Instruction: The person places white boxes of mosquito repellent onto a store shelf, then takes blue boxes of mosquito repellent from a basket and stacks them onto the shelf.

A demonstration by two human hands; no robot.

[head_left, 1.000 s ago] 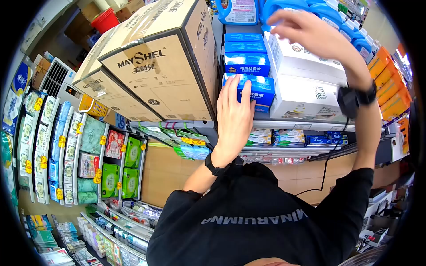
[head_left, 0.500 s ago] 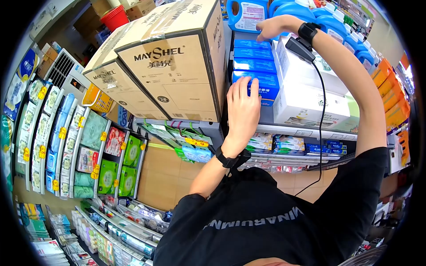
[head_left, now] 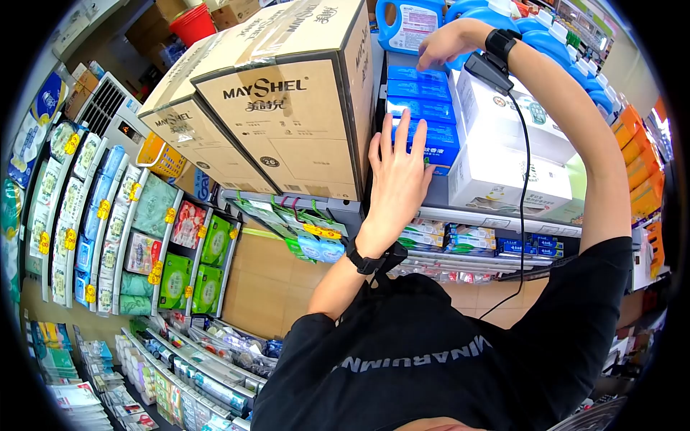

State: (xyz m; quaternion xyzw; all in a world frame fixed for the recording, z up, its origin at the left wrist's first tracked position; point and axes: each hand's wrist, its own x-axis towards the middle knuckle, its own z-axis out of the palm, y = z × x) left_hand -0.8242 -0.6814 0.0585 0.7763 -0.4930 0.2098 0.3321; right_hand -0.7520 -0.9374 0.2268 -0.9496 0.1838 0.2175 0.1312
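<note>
A row of blue cartons [head_left: 421, 109] with Chinese print runs front to back on the shelf top. My left hand [head_left: 397, 176] lies over the nearest carton, fingers spread and fingertips on its top. At the far end, my right hand [head_left: 447, 44] reaches down to the rearmost carton [head_left: 408, 73], its fingers bent but apart. Whether the right fingertips press on that carton is hard to see. Right of the row stand white boxes [head_left: 509, 174]. Just behind the right hand is a blue detergent jug [head_left: 408, 27].
Large MAYSHEL cardboard boxes [head_left: 287, 122] rise left of the row. More blue jugs [head_left: 550, 47] line the back right, beside orange packs [head_left: 636, 154]. A black cable [head_left: 527, 165] hangs from a device at my right wrist. Tissue-pack shelves [head_left: 154, 215] stand at left.
My right hand has drawn its fingers down from the jug toward the rearmost carton. My left hand's fingers have spread wider on the front carton. The view has shifted slightly.
</note>
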